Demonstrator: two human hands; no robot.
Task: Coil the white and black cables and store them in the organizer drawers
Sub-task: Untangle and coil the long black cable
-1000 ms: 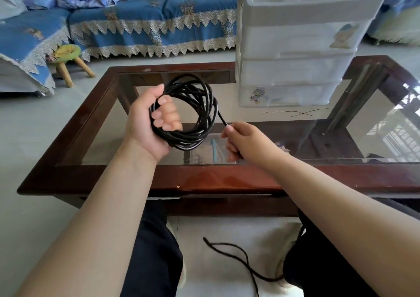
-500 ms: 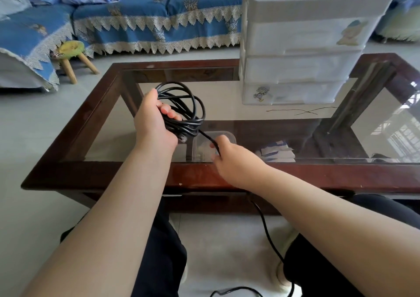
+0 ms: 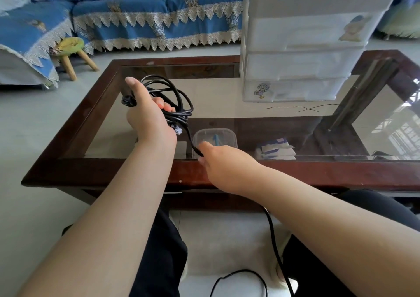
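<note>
Standing on glass-topped table (image 3: 295,174): white organizer drawers (image 3: 302,46); blue sofa (image 3: 159,12) behind.

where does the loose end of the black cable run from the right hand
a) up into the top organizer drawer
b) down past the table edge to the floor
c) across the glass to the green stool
b, from the right hand the black cable drops below the dark wooden table edge and loops on the floor.

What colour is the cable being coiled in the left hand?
Black. The black cable shows best in the head view, looped in the left hand.
</note>
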